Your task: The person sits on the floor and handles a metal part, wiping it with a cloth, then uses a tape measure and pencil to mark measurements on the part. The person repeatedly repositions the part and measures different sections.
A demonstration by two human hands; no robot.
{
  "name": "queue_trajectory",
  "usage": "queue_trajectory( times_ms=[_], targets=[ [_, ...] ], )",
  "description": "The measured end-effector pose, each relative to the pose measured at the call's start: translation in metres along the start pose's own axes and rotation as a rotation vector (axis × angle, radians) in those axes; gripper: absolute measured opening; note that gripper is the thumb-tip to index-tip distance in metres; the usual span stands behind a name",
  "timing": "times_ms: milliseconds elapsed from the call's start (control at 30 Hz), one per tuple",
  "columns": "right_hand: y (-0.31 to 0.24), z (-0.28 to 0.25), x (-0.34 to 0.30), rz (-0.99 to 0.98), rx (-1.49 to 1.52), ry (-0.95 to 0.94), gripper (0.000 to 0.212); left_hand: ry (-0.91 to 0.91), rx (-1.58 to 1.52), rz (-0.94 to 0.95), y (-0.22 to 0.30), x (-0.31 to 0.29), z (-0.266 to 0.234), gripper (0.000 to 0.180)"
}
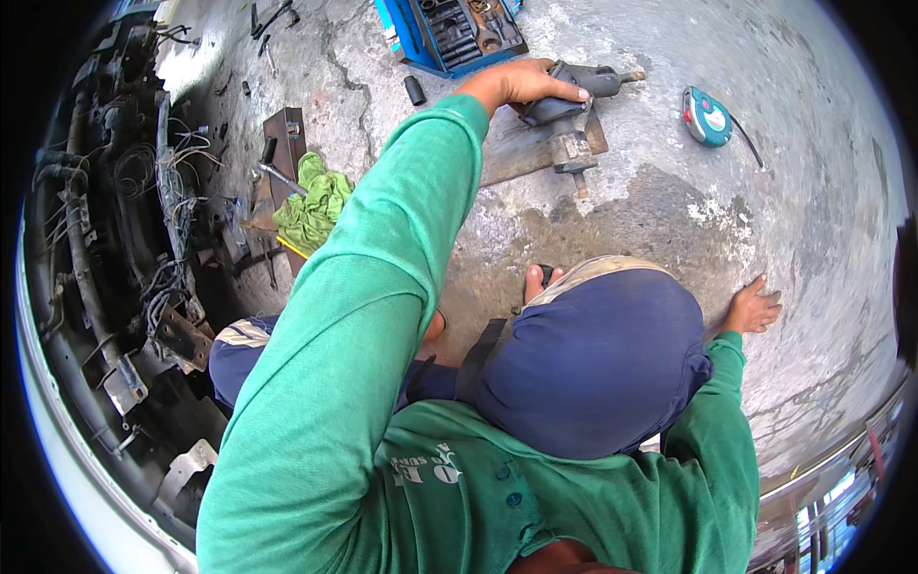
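Observation:
My left arm reaches far forward, and my left hand (526,83) is closed over the top of a dark grey steering gearbox (572,145). The gearbox is a cast metal housing with one shaft pointing right and another pointing toward me. It sits partly over a flat rusty plate (516,165) on the concrete floor. My right hand (753,308) lies on the floor out to the right of my knee, fingers spread and holding nothing. The left palm and the underside of the gearbox are hidden.
A blue toolbox (459,63) with sockets lies at the far side, a black socket (414,91) near it. A teal tape measure (708,117) is at right. Leftward are a green rag (316,203), a ratchet (281,178) and an exposed vehicle frame with wires (76,220).

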State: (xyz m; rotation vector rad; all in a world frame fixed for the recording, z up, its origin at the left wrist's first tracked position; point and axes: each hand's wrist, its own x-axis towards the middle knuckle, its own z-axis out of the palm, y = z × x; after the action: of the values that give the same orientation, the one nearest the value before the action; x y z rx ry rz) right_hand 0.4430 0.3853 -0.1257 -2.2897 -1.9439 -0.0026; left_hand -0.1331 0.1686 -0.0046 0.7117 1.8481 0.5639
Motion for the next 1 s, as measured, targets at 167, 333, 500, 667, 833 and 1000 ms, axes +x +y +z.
queue_trajectory(
  times_ms=[167,333,500,667,833,1000],
  targets=[
    [0.004,-0.001,0.004,-0.009,-0.032,0.021,0.089,0.040,0.032,0.014,0.005,-0.001,0.004,0.106],
    [0.001,-0.001,-0.001,-0.011,-0.030,0.005,0.089,0.100,0.087,0.009,-0.002,-0.001,0.004,0.112],
    [0.004,-0.001,0.003,-0.001,-0.043,0.012,0.089,0.039,-0.024,0.009,0.003,-0.002,0.006,0.108],
    [0.002,0.005,0.002,0.000,-0.046,0.003,0.089,0.080,0.029,0.015,-0.012,0.006,0.004,0.108],
    [0.005,0.003,0.004,0.003,-0.046,0.016,0.089,0.080,0.051,0.023,-0.006,0.006,0.007,0.109],
    [0.005,0.002,0.001,-0.008,-0.038,0.024,0.089,0.066,0.033,0.037,-0.007,0.005,0.007,0.108]
  ],
)
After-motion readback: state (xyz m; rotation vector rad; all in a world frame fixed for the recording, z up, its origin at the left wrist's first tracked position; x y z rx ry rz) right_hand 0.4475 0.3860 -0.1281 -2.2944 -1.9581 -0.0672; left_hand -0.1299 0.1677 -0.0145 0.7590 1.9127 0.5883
